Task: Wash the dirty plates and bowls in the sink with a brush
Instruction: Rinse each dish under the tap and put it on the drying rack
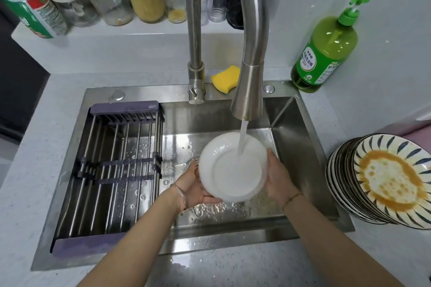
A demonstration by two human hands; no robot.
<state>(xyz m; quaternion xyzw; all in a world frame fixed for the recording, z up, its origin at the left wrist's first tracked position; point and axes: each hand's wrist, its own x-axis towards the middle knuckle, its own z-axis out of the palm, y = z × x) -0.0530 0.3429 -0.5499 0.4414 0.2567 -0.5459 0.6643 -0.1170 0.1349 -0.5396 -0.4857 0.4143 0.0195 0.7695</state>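
1. Left of both hands, a dark wire drying rack (112, 170) spans the left half of a steel sink (300, 161).
2. The left hand (194, 185) grips the left edge of a white plate (233, 170), with its fingers curled behind the rim.
3. Beyond the hands, a yellow sponge (225, 79) lies on the sink's back ledge.
4. The white plate is held between the two hands, over the wet sink floor, face tilted upward.
5. Above the hands, a curved steel tap (248, 91) pours a stream of water (242, 140) onto the plate.
6. The right hand (277, 177) grips the plate's right edge, thumb on the rim, fingers hidden behind.
7. Beyond and right of the right hand, a green pump bottle (326, 49) stands on the worktop (373, 105).
8. Right of the right hand, a stack of blue-striped plates (384, 182) rests on the worktop, with the top one smeared orange-brown.
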